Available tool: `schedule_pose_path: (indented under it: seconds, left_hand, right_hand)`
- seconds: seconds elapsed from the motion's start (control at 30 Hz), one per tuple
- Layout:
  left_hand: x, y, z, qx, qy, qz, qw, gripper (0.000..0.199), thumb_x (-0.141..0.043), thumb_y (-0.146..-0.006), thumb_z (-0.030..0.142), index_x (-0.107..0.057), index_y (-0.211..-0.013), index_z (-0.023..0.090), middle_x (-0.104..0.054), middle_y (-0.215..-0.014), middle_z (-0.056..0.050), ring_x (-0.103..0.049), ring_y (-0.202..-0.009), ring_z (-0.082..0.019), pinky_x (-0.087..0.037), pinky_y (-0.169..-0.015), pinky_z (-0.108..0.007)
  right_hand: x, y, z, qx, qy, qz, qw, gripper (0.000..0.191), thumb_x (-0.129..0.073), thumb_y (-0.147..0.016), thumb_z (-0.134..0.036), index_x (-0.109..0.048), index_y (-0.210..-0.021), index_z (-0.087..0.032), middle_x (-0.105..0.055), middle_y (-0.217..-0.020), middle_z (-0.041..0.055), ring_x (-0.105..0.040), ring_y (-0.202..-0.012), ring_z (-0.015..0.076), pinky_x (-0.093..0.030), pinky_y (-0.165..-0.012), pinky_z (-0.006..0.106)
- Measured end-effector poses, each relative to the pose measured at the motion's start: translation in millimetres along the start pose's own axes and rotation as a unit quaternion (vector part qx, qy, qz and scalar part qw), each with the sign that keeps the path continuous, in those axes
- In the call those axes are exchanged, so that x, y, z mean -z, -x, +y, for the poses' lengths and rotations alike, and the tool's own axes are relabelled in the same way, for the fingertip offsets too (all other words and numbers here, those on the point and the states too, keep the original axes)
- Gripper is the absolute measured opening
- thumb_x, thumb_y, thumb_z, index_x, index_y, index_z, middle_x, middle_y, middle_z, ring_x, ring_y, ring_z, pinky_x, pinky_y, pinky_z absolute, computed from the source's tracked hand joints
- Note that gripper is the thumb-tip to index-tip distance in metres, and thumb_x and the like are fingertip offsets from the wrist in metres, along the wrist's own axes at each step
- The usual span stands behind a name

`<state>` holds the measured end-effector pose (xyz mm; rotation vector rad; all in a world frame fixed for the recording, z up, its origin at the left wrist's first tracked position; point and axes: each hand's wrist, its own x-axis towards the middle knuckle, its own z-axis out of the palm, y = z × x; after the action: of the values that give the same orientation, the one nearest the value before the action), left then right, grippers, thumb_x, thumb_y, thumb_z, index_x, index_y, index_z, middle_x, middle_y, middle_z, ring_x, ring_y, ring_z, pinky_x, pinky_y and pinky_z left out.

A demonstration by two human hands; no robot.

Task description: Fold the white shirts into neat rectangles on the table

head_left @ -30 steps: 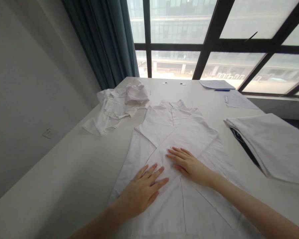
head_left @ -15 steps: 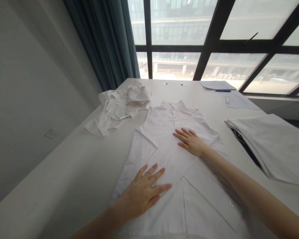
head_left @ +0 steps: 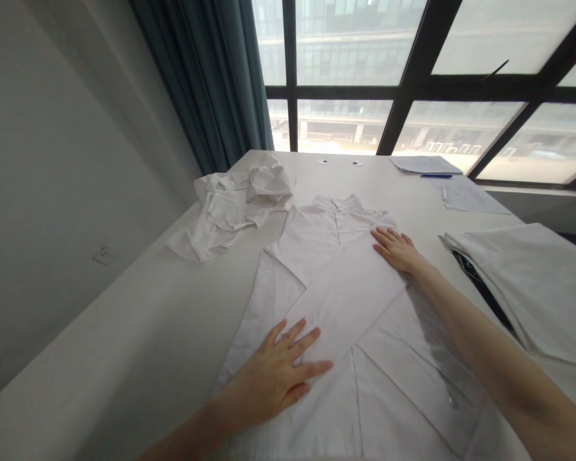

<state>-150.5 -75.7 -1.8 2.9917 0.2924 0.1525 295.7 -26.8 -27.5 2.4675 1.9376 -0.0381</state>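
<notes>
- The right hand [head_left: 397, 251] has just slid away from the middle of the white shirt [head_left: 307, 246], and now it lies at the upper end of the folded sleeve [head_left: 348, 301], near the shoulder edge.
- The left hand [head_left: 273, 378] stays almost in the same place, at the lower end of this sleeve.
- Both hands are open and flat, palm down, with the fingers spread a little. They press on the cloth, and neither hand is gripping anything.
- The folded sleeve now looks smoother and makes a straight diagonal band between the two hands.
- The white shirt lies flat on the white table [head_left: 125, 307], directly under both hands. Its collar [head_left: 338, 203] is far ahead of the right hand and points away from the person.
- Below the right forearm, the shirt shows stitched seams and a small button [head_left: 454, 401].
- Ahead and to the left of the left hand lies a crumpled white garment [head_left: 235, 205].
- To the right of the right hand is a folded white cloth [head_left: 518, 288] with a dark edge under it.
- Far ahead of the right hand are sheets of paper [head_left: 425, 164] and a blue pen [head_left: 436, 175].
</notes>
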Motion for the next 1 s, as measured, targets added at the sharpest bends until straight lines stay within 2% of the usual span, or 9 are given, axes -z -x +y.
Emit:
schedule_pose_path:
  seconds: [0.07,0.13,0.23,0.33,0.43,0.53,0.67,0.9,1.0]
  left_hand:
    - [0.4,-0.9,-0.3,0.001,0.012,0.005,1.0,0.056,-0.058,-0.092,0.03,-0.038,-0.143,0.043,-0.026,-0.158,0.0,-0.023,-0.145,-0.027,-0.023,-0.116,-0.05]
    - [-0.1,-3.0,-0.5,0.009,0.018,0.01,1.0,0.05,-0.056,-0.093,0.03,-0.044,-0.141,0.039,-0.033,-0.156,0.001,-0.027,-0.144,-0.026,-0.025,-0.115,-0.049]
    - [-3.2,-7.0,-0.8,0.032,0.019,0.019,0.999,0.041,-0.05,-0.096,0.024,-0.05,-0.136,0.033,-0.043,-0.15,0.0,-0.033,-0.141,-0.022,-0.029,-0.114,-0.045]
    - [-7.1,-8.8,-1.5,0.045,0.009,0.018,0.999,0.045,-0.053,-0.095,0.027,-0.045,-0.139,0.031,-0.037,-0.153,-0.004,-0.032,-0.142,-0.023,-0.032,-0.113,-0.045]
    - [-8.9,-7.3,-2.3,0.058,0.002,0.011,0.998,0.064,-0.061,-0.09,0.04,-0.034,-0.147,0.029,-0.025,-0.158,-0.009,-0.025,-0.145,-0.027,-0.031,-0.114,-0.046]
    - [-8.5,-4.7,-3.1,0.063,0.003,0.007,0.998,0.072,-0.062,-0.087,0.045,-0.028,-0.15,0.032,-0.017,-0.161,-0.008,-0.019,-0.146,-0.029,-0.029,-0.115,-0.047]
    - [-7.6,-3.4,-3.5,0.065,-0.001,0.007,0.998,0.071,-0.062,-0.088,0.045,-0.027,-0.149,0.039,-0.012,-0.162,-0.003,-0.016,-0.147,-0.031,-0.028,-0.115,-0.05]
    - [-6.3,-3.8,-3.4,0.068,0.006,0.01,0.998,0.072,-0.064,-0.086,0.046,-0.027,-0.149,0.04,-0.016,-0.161,-0.002,-0.018,-0.146,-0.031,-0.029,-0.114,-0.049]
    - [-4.9,-3.9,-4.0,0.069,0.018,0.007,0.997,0.072,-0.064,-0.086,0.047,-0.028,-0.148,0.04,-0.016,-0.161,-0.002,-0.019,-0.146,-0.031,-0.029,-0.114,-0.05]
  right_hand:
    - [4.0,2.4,-9.0,0.002,0.016,0.013,1.0,0.06,-0.019,-0.098,-0.05,-0.031,-0.151,-0.025,-0.026,-0.158,0.0032,-0.02,-0.145,0.0277,-0.016,-0.116,0.054]
    - [8.4,10.9,-27.9,0.033,0.019,0.037,0.999,0.059,-0.021,-0.099,-0.048,-0.033,-0.15,-0.022,-0.028,-0.157,0.0061,-0.019,-0.145,0.0282,-0.016,-0.116,0.053]
    - [13.8,34.0,-69.7,0.155,-0.022,0.052,0.986,0.058,-0.023,-0.1,-0.047,-0.033,-0.15,-0.02,-0.03,-0.157,0.0076,-0.021,-0.145,0.0268,-0.019,-0.116,0.049]
    - [15.2,59.4,-109.5,0.297,-0.069,0.049,0.951,0.056,-0.028,-0.1,-0.049,-0.034,-0.15,-0.023,-0.034,-0.155,0.0058,-0.021,-0.145,0.024,-0.02,-0.117,0.047]
    - [12.7,70.7,-126.7,0.335,-0.099,0.035,0.936,0.056,-0.031,-0.099,-0.049,-0.032,-0.151,-0.025,-0.037,-0.153,0.0055,-0.022,-0.145,0.0226,-0.022,-0.117,0.048]
    - [8.0,62.8,-118.5,0.298,-0.1,0.025,0.949,0.058,-0.027,-0.1,-0.051,-0.029,-0.152,-0.025,-0.033,-0.155,0.0052,-0.021,-0.145,0.0241,-0.021,-0.117,0.049]
    - [0.3,36.3,-89.9,0.213,-0.077,0.024,0.974,0.064,-0.022,-0.098,-0.056,-0.029,-0.152,-0.022,-0.028,-0.157,0.0059,-0.018,-0.146,0.028,-0.02,-0.116,0.049]
    - [-14.1,-15.0,-35.7,0.027,-0.023,0.04,0.999,0.076,-0.019,-0.095,-0.059,-0.03,-0.149,-0.007,-0.028,-0.156,0.019,-0.021,-0.145,0.029,-0.022,-0.116,0.042]
    - [-16.5,-33.3,-17.6,-0.014,-0.015,0.043,0.999,0.079,-0.019,-0.094,-0.059,-0.03,-0.147,-0.001,-0.03,-0.153,0.0235,-0.023,-0.144,0.031,-0.023,-0.115,0.043]
